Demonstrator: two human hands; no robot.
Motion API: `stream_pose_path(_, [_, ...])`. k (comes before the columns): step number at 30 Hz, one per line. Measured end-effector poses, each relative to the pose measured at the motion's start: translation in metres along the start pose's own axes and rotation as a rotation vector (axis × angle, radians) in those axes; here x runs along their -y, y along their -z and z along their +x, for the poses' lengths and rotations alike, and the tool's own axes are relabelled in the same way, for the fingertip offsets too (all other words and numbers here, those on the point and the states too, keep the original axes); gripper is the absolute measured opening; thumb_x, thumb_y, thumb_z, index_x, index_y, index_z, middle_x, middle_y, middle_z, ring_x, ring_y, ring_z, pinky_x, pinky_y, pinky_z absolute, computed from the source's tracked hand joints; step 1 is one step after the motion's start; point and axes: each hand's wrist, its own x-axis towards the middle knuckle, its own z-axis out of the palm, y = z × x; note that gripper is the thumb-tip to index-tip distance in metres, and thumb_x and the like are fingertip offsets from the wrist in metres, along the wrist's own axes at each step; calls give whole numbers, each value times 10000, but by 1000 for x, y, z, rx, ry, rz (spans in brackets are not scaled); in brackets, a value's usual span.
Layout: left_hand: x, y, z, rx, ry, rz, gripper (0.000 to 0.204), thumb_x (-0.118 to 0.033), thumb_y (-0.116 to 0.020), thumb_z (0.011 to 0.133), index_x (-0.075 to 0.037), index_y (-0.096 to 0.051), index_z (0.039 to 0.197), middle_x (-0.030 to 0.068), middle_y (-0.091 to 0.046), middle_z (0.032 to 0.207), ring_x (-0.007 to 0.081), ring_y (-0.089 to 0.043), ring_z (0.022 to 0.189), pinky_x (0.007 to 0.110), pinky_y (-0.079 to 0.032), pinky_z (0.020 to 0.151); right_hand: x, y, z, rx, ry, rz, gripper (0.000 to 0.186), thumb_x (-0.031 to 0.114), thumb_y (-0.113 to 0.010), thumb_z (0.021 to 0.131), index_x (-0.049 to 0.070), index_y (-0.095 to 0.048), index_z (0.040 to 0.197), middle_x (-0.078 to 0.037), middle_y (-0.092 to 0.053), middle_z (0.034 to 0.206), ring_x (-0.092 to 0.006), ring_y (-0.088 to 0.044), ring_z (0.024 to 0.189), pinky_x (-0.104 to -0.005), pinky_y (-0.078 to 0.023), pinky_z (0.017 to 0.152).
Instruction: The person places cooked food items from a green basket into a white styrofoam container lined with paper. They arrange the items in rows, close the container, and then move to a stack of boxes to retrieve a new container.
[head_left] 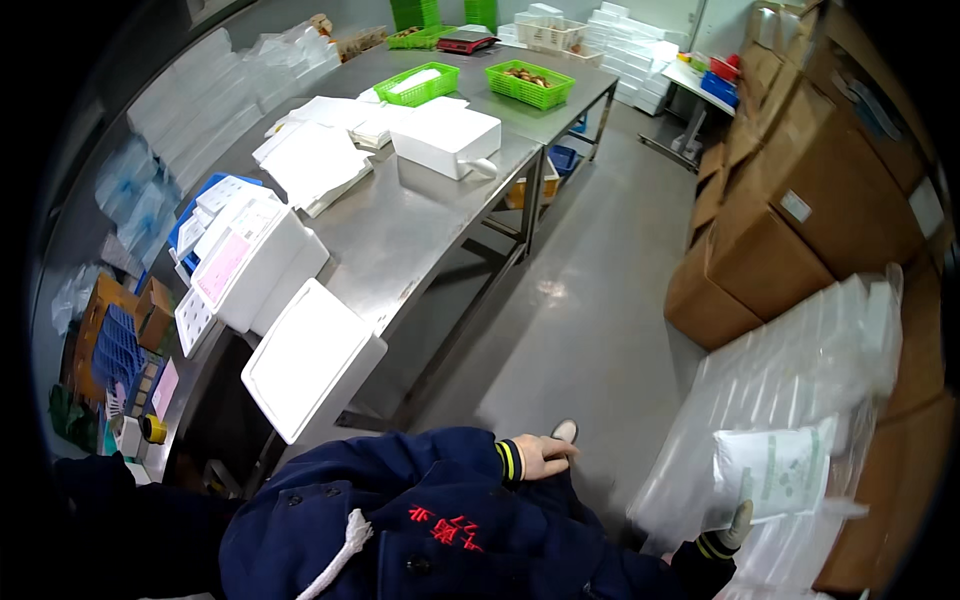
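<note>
My left hand (541, 457), in a pale glove, hangs in front of my navy jacket over the grey floor. Its fingers are loosely stretched out, with nothing in them. On the right, my gloved right hand (738, 526) grips the lower left corner of a plump white packet with green print (775, 470). Some of that hand's fingers are hidden by the packet. Behind and beneath the packet is a clear plastic-wrapped stack (780, 360).
A long steel table (400, 235) carries white foam boxes (445, 140) and green baskets (530, 85). A foam lid (310, 360) juts over its near edge. Large brown cartons (760, 250) line the right side. Grey floor (560, 300) runs between.
</note>
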Motion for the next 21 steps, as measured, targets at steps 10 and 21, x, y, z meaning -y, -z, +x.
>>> stream_pose_path(10, [-6, 186, 104, -467, 163, -127, 408, -299, -538, 944, -105, -554, 1302, 108, -666, 1153, 246, -625, 1088, 319, -471, 973, -167, -188, 295, 506, -433, 158, 698, 82, -641, 835, -52, -292, 1424, -219, -463, 1349, -334, -522, 1193, -434, -427, 1026])
stream_pose_path(21, [99, 374, 143, -1178, 312, -349, 526, -224, -592, 915, -27, -445, 1380, 224, -558, 1296, 335, -575, 1164, 377, -452, 999, -330, -475, 382, 817, -946, 170, 575, 7, -644, 844, -88, -410, 1360, -180, -539, 1311, -279, -561, 1158, -359, -445, 995])
